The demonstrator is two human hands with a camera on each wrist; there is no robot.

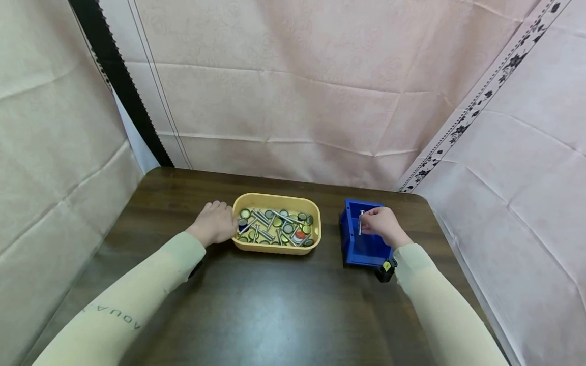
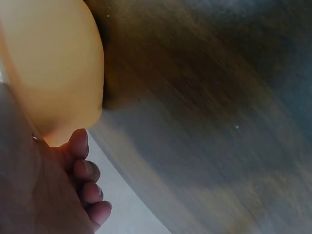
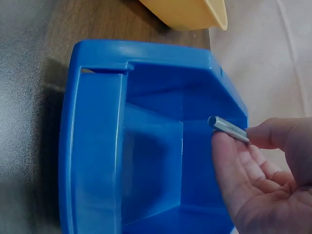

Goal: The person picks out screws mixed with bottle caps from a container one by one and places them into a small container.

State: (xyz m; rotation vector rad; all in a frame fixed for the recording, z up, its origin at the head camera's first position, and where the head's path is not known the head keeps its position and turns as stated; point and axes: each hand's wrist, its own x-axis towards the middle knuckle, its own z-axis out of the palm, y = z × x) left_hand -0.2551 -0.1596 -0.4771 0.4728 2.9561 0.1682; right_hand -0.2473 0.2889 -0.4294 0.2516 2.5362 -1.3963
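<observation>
My right hand [image 1: 381, 223] pinches a silver metal bolt [image 3: 228, 128] between thumb and fingertips, over the blue bin [image 3: 97, 156]. The bolt stands roughly upright in the head view. Inside the bin, the bare blue floor shows in the right wrist view. At the left end of a yellow basket [image 1: 274, 248], my left hand [image 1: 215, 223] grips the rim; its fingers are curled, and the thumb is hidden in the left wrist view. Several silver bolts [image 1: 263, 235] and round caps [image 1: 277, 222] in green, silver and red lie mixed in the basket.
The basket and bin stand apart on a dark brown wooden table [image 1: 274, 315]. Pale cloth curtains [image 1: 284, 101] hang behind the table and at both sides. A black device [image 1: 385, 272] sits at the right wrist, near the bin's front corner.
</observation>
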